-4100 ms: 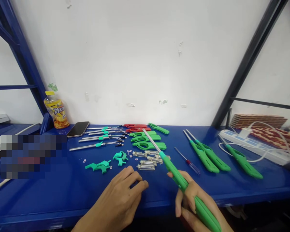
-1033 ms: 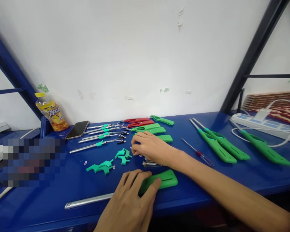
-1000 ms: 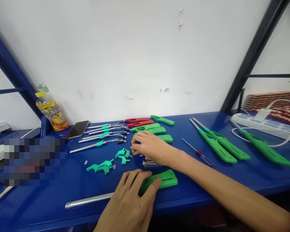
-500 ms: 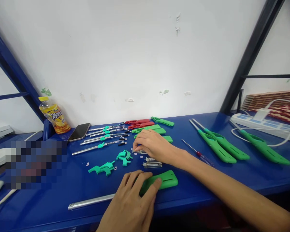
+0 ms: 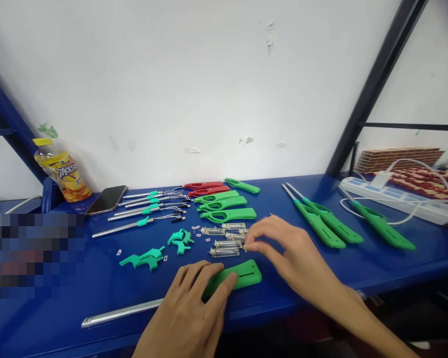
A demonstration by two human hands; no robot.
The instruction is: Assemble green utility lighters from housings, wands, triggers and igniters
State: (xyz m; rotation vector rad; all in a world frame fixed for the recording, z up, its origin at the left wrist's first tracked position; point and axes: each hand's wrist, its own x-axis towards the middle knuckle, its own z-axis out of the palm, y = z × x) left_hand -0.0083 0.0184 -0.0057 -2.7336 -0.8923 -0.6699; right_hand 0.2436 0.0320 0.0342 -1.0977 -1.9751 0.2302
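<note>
My left hand point(image 5: 194, 298) lies over a green lighter handle point(image 5: 248, 274) at the table's front, its fingers wrapped on it; a silver tube point(image 5: 123, 312) sticks out to the left. My right hand point(image 5: 280, 243) is pinched beside several clear fuel cartridges point(image 5: 226, 252); what is between its fingertips is too small to make out. Turquoise trigger pieces point(image 5: 151, 258) and tiny pale bits lie left of the cartridges. Behind these are green handle shells point(image 5: 229, 215) and red ones point(image 5: 209, 190), with silver tubes with wires point(image 5: 125, 228) to their left.
A phone point(image 5: 106, 200) and a yellow-capped bottle point(image 5: 65, 174) stand at the back left. On the right are several green lighters point(image 5: 323, 226), a white power strip point(image 5: 399, 199) with a cable, and a black post point(image 5: 369, 94). The blue table point(image 5: 283, 298) has a front edge near me.
My right hand has drawn back from the green shells toward me and right, uncovering the cartridges. My left hand keeps its hold on the green handle. The view has shifted slightly.
</note>
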